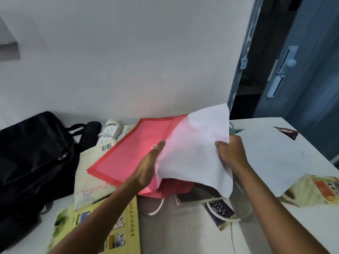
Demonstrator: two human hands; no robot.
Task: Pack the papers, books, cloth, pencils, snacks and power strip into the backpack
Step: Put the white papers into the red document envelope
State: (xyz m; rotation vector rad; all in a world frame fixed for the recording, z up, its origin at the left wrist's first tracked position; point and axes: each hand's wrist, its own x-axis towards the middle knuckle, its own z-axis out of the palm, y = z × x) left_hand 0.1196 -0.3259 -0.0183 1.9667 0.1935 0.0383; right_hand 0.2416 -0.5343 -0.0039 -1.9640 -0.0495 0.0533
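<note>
Red folder (pixel 128 153) — long axis upper-right

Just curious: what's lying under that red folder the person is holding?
Under the red folder show a pale book, a white cord and a dark book's edge. The rest is covered.

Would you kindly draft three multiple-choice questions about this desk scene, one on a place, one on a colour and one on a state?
1. Where does the black backpack lie?
A. at the table's left end
B. on the floor
C. beside the door

2. What colour is the folder?
A. blue
B. red
C. green

3. What is the right hand doing?
A. resting flat on the table
B. holding a pencil
C. gripping the white paper

Answers: 1 A, it lies left of the power strip. 2 B, its cover is red under the left hand. 3 C, its fingers curl round the sheet's edge.
</note>
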